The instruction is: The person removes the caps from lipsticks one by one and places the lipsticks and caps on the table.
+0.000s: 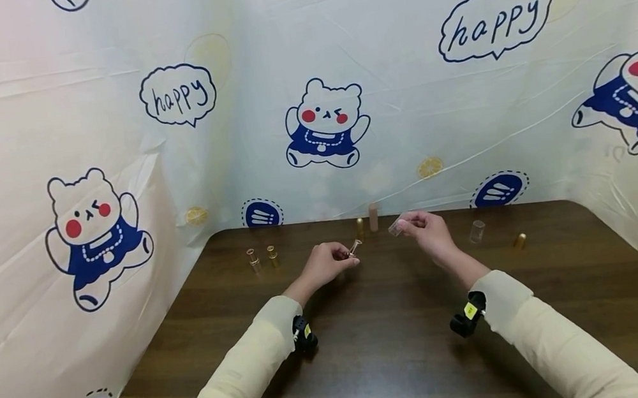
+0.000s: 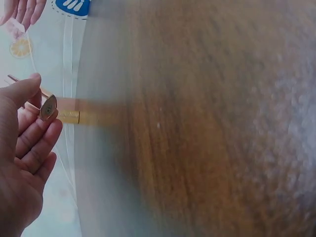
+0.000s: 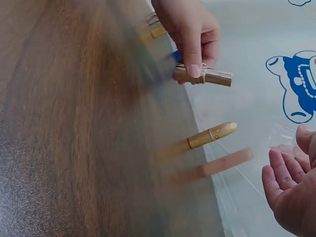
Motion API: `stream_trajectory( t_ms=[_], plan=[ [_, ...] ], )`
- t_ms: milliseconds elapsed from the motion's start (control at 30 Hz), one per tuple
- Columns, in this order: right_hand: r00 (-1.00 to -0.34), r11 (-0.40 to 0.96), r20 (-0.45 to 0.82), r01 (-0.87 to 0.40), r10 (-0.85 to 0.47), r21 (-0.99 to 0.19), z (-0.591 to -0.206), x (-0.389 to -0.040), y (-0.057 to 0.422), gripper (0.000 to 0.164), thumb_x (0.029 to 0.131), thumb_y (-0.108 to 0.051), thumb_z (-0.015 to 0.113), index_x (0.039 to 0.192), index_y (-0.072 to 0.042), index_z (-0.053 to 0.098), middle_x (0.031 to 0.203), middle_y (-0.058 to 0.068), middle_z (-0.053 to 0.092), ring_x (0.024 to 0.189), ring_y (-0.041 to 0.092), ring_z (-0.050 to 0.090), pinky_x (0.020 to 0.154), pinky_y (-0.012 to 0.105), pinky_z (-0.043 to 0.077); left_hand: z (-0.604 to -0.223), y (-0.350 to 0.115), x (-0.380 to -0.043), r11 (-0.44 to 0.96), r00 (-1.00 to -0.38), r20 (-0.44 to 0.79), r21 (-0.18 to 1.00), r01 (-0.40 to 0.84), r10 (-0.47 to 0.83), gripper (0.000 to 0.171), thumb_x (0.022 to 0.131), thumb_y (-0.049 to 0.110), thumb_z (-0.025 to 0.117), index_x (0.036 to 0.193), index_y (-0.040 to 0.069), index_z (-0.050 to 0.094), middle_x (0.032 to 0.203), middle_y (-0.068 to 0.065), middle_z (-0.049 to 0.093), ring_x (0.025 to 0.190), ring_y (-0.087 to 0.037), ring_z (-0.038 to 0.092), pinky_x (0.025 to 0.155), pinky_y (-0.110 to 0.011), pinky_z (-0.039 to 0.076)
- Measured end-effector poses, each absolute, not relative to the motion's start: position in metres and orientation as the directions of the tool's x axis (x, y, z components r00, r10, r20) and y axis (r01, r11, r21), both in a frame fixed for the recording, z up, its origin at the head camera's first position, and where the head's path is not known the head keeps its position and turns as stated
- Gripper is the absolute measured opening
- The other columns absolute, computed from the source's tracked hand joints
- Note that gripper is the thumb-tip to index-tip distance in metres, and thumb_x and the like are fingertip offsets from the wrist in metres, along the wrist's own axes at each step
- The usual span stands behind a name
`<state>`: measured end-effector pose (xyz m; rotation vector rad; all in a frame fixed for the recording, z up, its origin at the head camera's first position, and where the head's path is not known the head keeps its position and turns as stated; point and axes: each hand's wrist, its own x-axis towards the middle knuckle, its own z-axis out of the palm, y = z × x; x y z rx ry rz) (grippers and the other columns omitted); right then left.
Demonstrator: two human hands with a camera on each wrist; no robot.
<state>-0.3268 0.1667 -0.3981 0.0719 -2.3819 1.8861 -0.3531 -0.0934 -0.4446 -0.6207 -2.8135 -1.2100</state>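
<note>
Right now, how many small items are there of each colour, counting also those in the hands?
Clear: 2 (clear piece in right hand; clear cylinder)
Pink: 1 (pink tube)
Gold or rose-gold: 5 (held tube in left hand; rose-gold tube and gold tube at left; middle gold piece; right-side gold piece)
Total: 8

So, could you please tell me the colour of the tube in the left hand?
The tube is shiny pinkish gold, clearest in the right wrist view.
</note>
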Motion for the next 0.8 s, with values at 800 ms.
stream_trajectory(
  t_ms=[800],
  plan=[
    [-0.983,0.349,0.183,-0.163,0.024,-0.923,-0.405,-0.328,0.180,0.033,0.096,-0.024,0.063,0.115,0.002,0.062,0.112,0.017,0.062,0.100,0.024,0.058,0.083,0.035,0.048,-0.439,-0.101,-0.354,0.604,-0.930,0.225,0.711,0.361,0.292,0.019,0.085,0.028,0.077,0.091,0.012,0.070,0.082,0.003,0.065,0.076,-0.013,0.060,0.068,-0.032,0.050]
  ],
)
